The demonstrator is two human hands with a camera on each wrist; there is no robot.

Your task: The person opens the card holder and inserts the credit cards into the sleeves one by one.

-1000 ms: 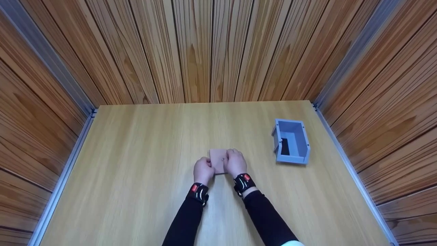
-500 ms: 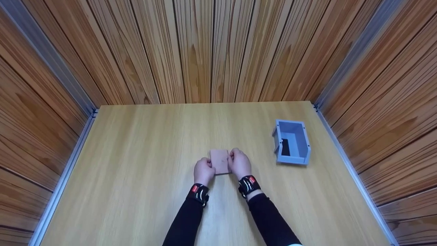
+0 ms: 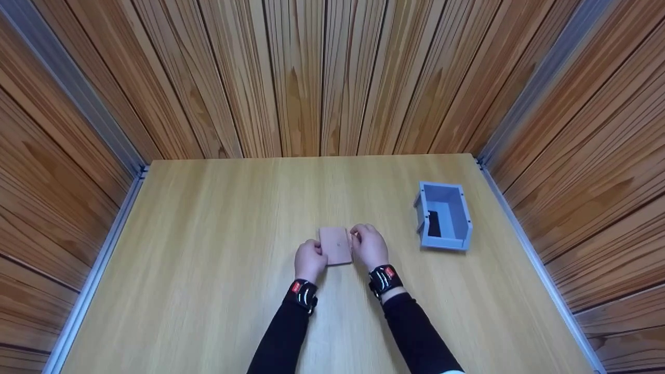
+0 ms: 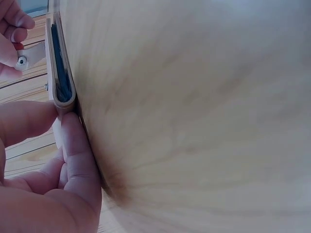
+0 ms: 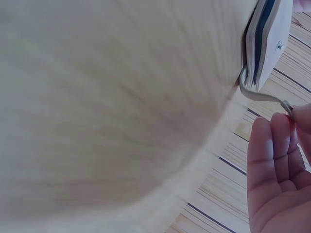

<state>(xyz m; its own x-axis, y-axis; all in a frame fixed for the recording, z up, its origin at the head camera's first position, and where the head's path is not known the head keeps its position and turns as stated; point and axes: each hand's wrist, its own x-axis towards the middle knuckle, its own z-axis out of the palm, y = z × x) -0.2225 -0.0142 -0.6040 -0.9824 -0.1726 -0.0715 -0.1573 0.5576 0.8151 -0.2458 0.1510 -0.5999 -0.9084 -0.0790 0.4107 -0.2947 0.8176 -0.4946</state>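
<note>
A small pale pink wallet lies on the table in the head view. At its left edge my left hand pinches the folded spine between thumb and fingers. Dark blue contents show inside the fold in the left wrist view, where a snap stud stands out from the upper cover. From the wallet's right side a short strap bends outward. My right hand pinches the strap's end between thumb and fingers; a metal snap button shows there in the left wrist view. The strap's tab stands apart from the cover's stud.
A blue-grey open bin with a dark patch on its inner left side stands to the right on the wooden table. Wood-plank walls and metal rails bound the table at the back and sides.
My right hand has moved right, off the wallet's cover, drawing the strap outward with it. The stud on the cover has come into view. My left hand has stayed in place.
</note>
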